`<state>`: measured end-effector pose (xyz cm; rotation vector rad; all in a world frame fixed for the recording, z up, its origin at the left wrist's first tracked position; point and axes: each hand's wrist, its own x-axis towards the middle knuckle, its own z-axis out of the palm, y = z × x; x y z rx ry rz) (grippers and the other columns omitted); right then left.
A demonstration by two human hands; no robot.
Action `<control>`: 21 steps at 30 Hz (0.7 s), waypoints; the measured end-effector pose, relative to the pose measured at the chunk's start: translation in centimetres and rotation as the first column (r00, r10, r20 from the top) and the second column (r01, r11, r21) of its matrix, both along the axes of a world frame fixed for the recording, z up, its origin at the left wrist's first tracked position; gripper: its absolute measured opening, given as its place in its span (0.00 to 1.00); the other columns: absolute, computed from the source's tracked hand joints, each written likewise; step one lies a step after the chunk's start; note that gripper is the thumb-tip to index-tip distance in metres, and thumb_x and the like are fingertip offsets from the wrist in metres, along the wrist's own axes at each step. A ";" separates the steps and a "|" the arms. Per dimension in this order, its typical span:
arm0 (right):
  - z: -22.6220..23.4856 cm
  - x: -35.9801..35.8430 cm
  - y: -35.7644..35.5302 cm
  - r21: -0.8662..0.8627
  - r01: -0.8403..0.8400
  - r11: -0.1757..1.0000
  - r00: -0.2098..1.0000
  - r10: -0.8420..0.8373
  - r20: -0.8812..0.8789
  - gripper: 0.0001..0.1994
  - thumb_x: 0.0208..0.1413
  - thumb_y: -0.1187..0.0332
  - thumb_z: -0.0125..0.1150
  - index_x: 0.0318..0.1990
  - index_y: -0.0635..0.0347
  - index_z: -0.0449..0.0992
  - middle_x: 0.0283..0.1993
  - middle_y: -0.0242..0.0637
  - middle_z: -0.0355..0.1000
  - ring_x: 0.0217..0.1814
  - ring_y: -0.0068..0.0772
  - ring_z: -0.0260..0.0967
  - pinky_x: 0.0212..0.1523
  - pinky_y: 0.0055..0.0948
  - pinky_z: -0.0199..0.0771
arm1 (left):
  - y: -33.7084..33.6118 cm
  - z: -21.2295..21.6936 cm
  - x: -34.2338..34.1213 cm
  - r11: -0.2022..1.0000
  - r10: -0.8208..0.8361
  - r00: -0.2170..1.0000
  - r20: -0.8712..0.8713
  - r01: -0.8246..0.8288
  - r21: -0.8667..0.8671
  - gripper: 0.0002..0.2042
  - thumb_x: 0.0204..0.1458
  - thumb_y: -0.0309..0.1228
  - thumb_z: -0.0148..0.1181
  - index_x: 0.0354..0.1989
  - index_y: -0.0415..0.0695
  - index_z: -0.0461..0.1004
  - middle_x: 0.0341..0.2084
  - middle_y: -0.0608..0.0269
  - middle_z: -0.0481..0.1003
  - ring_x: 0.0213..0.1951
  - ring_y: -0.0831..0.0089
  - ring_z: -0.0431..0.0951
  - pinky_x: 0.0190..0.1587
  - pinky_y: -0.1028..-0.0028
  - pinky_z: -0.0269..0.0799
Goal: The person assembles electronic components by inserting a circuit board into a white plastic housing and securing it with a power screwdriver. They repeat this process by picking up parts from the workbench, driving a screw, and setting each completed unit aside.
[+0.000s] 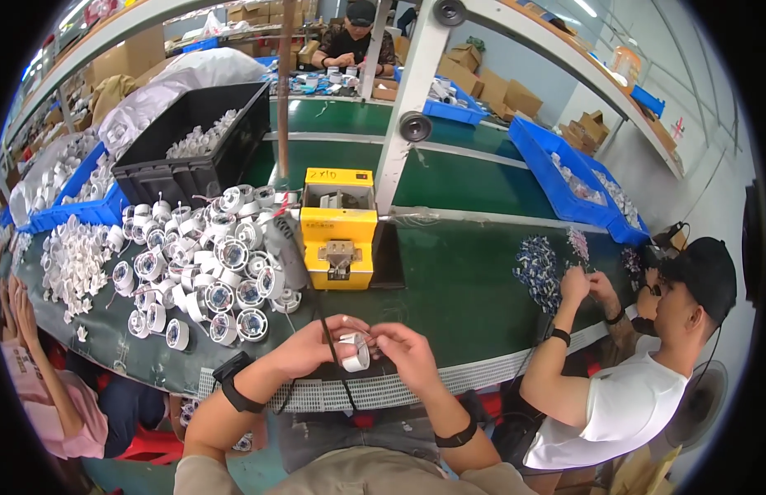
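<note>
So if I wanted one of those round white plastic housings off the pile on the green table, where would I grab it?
Probably by the outer rim of a round white plastic housing at the pile's near edge, coming from above: it lies face up, apart from its neighbours, leaving finger room around it.

Parts pile [205, 260] left of dispenser box [339, 239], on bench [465, 289].

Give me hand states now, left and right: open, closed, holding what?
Left hand: closed on the small white round plastic housing, pinching its left side.
Right hand: closed, fingertips pinching the same housing from the right.
</note>
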<state>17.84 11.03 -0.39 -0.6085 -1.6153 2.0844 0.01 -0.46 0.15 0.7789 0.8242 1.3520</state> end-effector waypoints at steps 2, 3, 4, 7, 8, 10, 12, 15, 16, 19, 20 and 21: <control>-0.4 0.1 0.2 0.016 -0.035 0.999 0.998 0.034 0.061 0.10 0.60 0.75 0.53 0.47 0.68 0.73 0.39 0.37 0.75 0.39 0.23 0.72 0.43 0.23 0.73 | -0.1 -0.3 -0.3 0.999 0.030 0.998 -0.061 -0.032 -0.034 0.25 0.49 0.26 0.65 0.56 0.37 0.64 0.49 0.53 0.74 0.53 0.66 0.73 0.58 0.69 0.65; -1.1 0.1 0.7 -0.038 -0.018 0.999 1.000 0.019 0.023 0.09 0.59 0.76 0.54 0.46 0.69 0.73 0.39 0.37 0.75 0.39 0.23 0.71 0.43 0.23 0.72 | 0.0 -0.1 -0.4 0.997 0.028 0.998 -0.053 -0.031 -0.070 0.24 0.48 0.23 0.65 0.54 0.37 0.64 0.48 0.53 0.75 0.51 0.68 0.74 0.55 0.70 0.68; -1.5 0.3 1.0 -0.093 0.003 0.996 1.000 -0.004 -0.012 0.09 0.58 0.76 0.55 0.45 0.69 0.73 0.38 0.38 0.75 0.39 0.23 0.71 0.43 0.23 0.72 | 0.2 0.0 -0.5 0.998 0.004 0.998 -0.067 -0.008 -0.060 0.21 0.50 0.21 0.63 0.53 0.37 0.65 0.48 0.55 0.75 0.48 0.73 0.75 0.52 0.73 0.70; -0.2 0.1 0.9 -0.120 0.006 0.993 0.998 -0.012 -0.057 0.10 0.56 0.77 0.56 0.45 0.68 0.74 0.38 0.37 0.75 0.39 0.24 0.70 0.46 0.24 0.71 | 0.6 0.1 -0.5 0.997 -0.006 0.993 -0.118 -0.003 -0.075 0.23 0.47 0.20 0.65 0.53 0.38 0.66 0.49 0.56 0.74 0.50 0.72 0.74 0.54 0.72 0.68; 0.3 -0.1 1.0 -0.105 0.039 0.994 0.996 -0.047 -0.073 0.10 0.56 0.77 0.56 0.45 0.68 0.74 0.38 0.37 0.74 0.41 0.25 0.70 0.47 0.24 0.70 | 0.6 0.0 -0.7 0.996 0.002 0.993 -0.118 -0.012 -0.086 0.23 0.47 0.20 0.65 0.53 0.38 0.66 0.49 0.56 0.74 0.50 0.72 0.74 0.54 0.72 0.68; 1.1 -0.2 1.3 -0.141 0.028 0.990 0.997 -0.039 -0.074 0.11 0.56 0.77 0.55 0.47 0.69 0.73 0.39 0.36 0.74 0.43 0.25 0.71 0.47 0.23 0.70 | 0.6 -0.3 -0.9 0.997 -0.030 0.987 -0.157 0.019 -0.071 0.21 0.48 0.20 0.64 0.52 0.38 0.68 0.48 0.59 0.74 0.51 0.74 0.73 0.55 0.73 0.66; 1.2 0.1 2.0 -0.055 -0.033 0.998 0.999 0.035 0.033 0.10 0.57 0.76 0.56 0.46 0.69 0.74 0.39 0.37 0.75 0.42 0.24 0.71 0.46 0.23 0.70 | 0.6 -0.5 -1.0 0.996 -0.042 0.985 -0.168 0.028 -0.087 0.20 0.50 0.22 0.62 0.53 0.38 0.69 0.48 0.60 0.74 0.52 0.73 0.72 0.55 0.74 0.66; 1.1 0.4 2.2 0.084 -0.112 0.990 0.983 0.098 0.158 0.08 0.58 0.74 0.57 0.41 0.69 0.76 0.39 0.37 0.75 0.39 0.21 0.71 0.43 0.22 0.71 | 0.6 -0.9 -1.0 0.995 -0.015 0.994 -0.106 0.005 -0.098 0.20 0.54 0.25 0.59 0.56 0.38 0.67 0.49 0.60 0.73 0.51 0.72 0.73 0.55 0.72 0.67; 1.0 0.5 2.0 0.081 -0.109 0.991 0.983 0.095 0.157 0.08 0.58 0.74 0.57 0.41 0.69 0.76 0.39 0.37 0.75 0.39 0.21 0.71 0.43 0.22 0.71 | 0.4 -0.4 -0.6 0.991 0.017 1.000 0.007 -0.016 -0.134 0.20 0.56 0.28 0.57 0.57 0.38 0.66 0.49 0.60 0.73 0.51 0.71 0.73 0.55 0.70 0.68; 0.7 0.2 0.8 0.184 -0.093 0.979 0.993 0.078 0.086 0.07 0.58 0.72 0.58 0.37 0.70 0.76 0.33 0.32 0.71 0.36 0.19 0.69 0.37 0.19 0.68 | 0.6 -0.5 -0.5 0.984 0.055 0.988 0.144 -0.029 -0.174 0.20 0.59 0.33 0.53 0.58 0.38 0.65 0.49 0.59 0.72 0.50 0.68 0.74 0.53 0.66 0.71; 0.4 0.0 0.5 0.180 -0.092 0.979 0.993 0.078 0.085 0.07 0.58 0.72 0.58 0.37 0.70 0.76 0.33 0.32 0.71 0.36 0.19 0.69 0.37 0.19 0.68 | 0.6 -0.7 -0.5 0.985 0.057 0.984 0.170 -0.028 -0.172 0.20 0.61 0.36 0.50 0.58 0.38 0.64 0.49 0.58 0.72 0.50 0.67 0.74 0.52 0.64 0.72; 0.0 -0.1 0.3 0.229 -0.073 0.971 0.997 0.063 0.053 0.06 0.58 0.73 0.58 0.36 0.69 0.75 0.33 0.31 0.69 0.35 0.19 0.67 0.36 0.19 0.67 | 0.6 -0.7 -0.5 0.984 0.058 0.984 0.169 -0.027 -0.177 0.20 0.61 0.36 0.50 0.58 0.38 0.64 0.49 0.58 0.72 0.50 0.67 0.74 0.52 0.64 0.72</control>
